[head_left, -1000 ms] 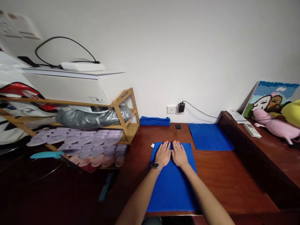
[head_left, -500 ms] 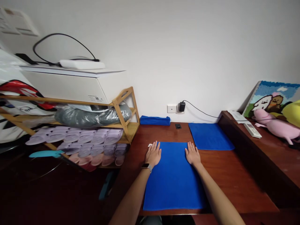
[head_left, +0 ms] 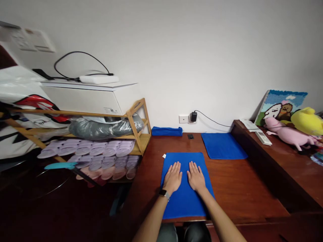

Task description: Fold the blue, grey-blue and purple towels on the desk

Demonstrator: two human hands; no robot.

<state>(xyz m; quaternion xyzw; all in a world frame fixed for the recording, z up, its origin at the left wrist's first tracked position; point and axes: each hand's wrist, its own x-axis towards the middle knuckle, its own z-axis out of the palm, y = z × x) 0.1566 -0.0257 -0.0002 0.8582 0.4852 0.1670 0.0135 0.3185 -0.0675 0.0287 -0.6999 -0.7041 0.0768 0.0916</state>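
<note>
A blue towel (head_left: 185, 201) lies spread flat on the brown wooden table (head_left: 234, 188), with a small white tag at its far left corner. My left hand (head_left: 173, 177) rests palm down on the left part of the towel, fingers stretched out, a watch on the wrist. Palm down as well, my right hand (head_left: 196, 176) lies on the right part, its fingers straight. A strip of bare blue cloth shows between the two hands. Neither hand holds anything.
A rolled blue towel (head_left: 167, 131) lies by the wall, and another flat blue towel (head_left: 223, 145) lies at the back right. A wooden rack (head_left: 138, 134) with slippers (head_left: 93, 148) stands left. On the raised right surface are a remote (head_left: 263, 137) and a pink plush toy (head_left: 287, 131).
Both hands have moved from the towel's far side edges inward and nearer to me, onto the cloth. The camera view has shifted slightly. The towel stays flat.
</note>
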